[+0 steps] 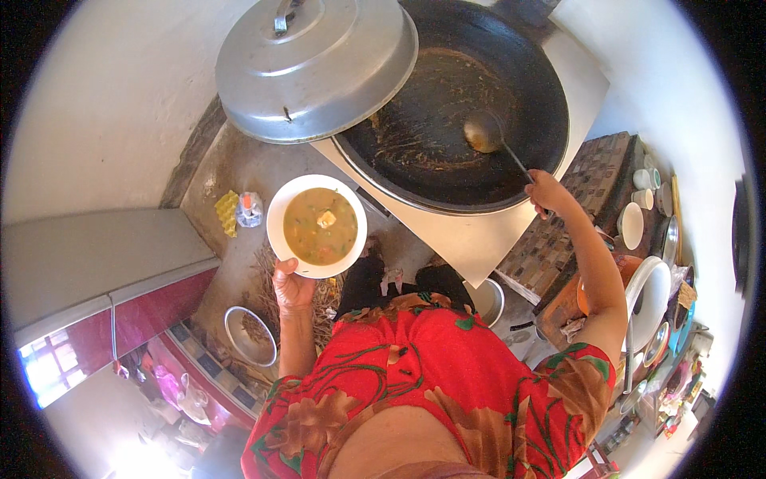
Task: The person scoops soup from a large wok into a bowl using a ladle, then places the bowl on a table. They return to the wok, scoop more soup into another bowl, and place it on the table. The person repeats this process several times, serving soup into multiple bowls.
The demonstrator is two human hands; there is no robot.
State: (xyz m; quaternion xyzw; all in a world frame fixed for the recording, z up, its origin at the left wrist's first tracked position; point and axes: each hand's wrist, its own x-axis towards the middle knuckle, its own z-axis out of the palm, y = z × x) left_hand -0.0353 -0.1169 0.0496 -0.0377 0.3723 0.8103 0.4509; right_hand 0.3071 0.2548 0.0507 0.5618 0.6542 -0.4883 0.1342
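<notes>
My left hand [294,287] grips the rim of a white bowl [276,231], thumb over its near edge. Brownish soup [311,215] with green bits and a pale chunk fills the bowl, which I hold to the left of the stove. My right hand [547,194] is closed round the handle of a metal ladle [483,132]. The ladle's head rests in or just over a large dark wok [415,144], whose inside shows brown residue. A big domed metal lid [319,68] lies tilted across the wok's left side.
The wok sits in a pale stove top [471,239] with a pointed near corner. Bowls and cups [632,225] stand on a tiled counter [550,215] at the right. On the floor are a metal basin [250,335], dry sticks and a plastic bottle [250,209]. A grey-topped cabinet [96,259] is at the left.
</notes>
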